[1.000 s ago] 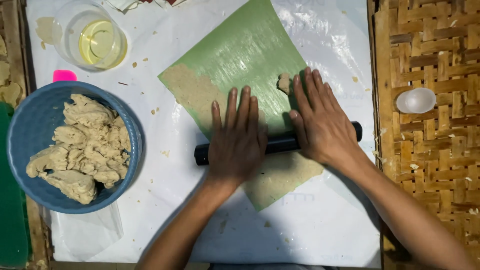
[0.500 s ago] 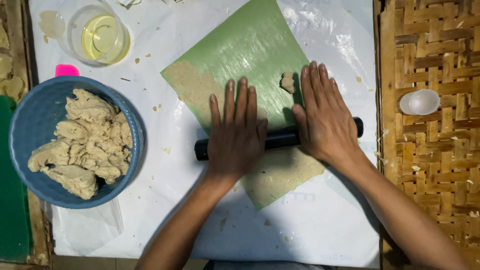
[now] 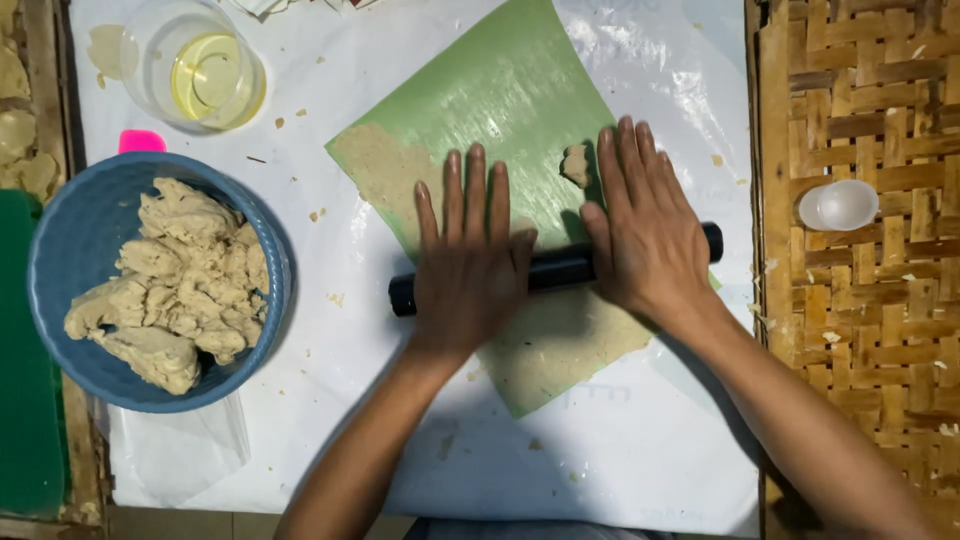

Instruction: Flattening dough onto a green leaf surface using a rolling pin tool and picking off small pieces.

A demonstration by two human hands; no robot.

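Little has been moved: both hands stay flat on the black rolling pin (image 3: 555,270).
Left hand (image 3: 470,265) and right hand (image 3: 645,235) are pressed open-palmed at frame centre, over a green sheet (image 3: 500,110).

White-covered table (image 3: 640,470), woven bamboo mat (image 3: 860,330)

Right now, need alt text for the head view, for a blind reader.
Both hands, left hand and right hand, press flat on a black cylindrical rolling pin across thin beige dough on a green plastic sheet. A round blue bowl of beige dough lumps sits to the left.
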